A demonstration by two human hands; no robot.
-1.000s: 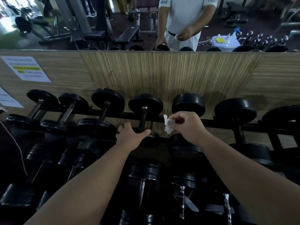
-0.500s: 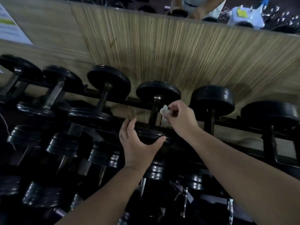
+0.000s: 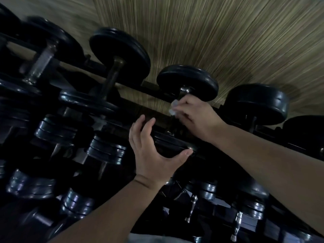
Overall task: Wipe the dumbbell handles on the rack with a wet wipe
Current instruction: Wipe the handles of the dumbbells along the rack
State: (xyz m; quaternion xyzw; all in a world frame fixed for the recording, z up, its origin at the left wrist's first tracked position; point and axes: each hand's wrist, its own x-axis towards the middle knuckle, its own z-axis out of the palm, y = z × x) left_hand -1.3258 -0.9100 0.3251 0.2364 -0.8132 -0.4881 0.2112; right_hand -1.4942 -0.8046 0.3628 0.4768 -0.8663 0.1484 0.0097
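Note:
Black dumbbells lie in a row on the top tier of a dark rack [image 3: 133, 85]. My right hand [image 3: 196, 114] pinches a small white wet wipe [image 3: 173, 107] and presses it to the handle of the middle dumbbell [image 3: 187, 81], just below its far head. My left hand [image 3: 152, 148] cups the near head of that same dumbbell [image 3: 173, 142], thumb along its edge and fingers over the top. Most of the handle is hidden behind my right hand.
More dumbbells stand left [image 3: 121, 48] and right [image 3: 257, 102] on the top tier. Lower tiers hold several smaller chrome-edged dumbbells [image 3: 107, 151]. A striped wood-grain wall [image 3: 210, 32] rises right behind the rack.
My head has leaned in and tilted, so the rack fills the view at a slant. My right hand has brought the wipe down onto the handle; my left hand stays on the near head.

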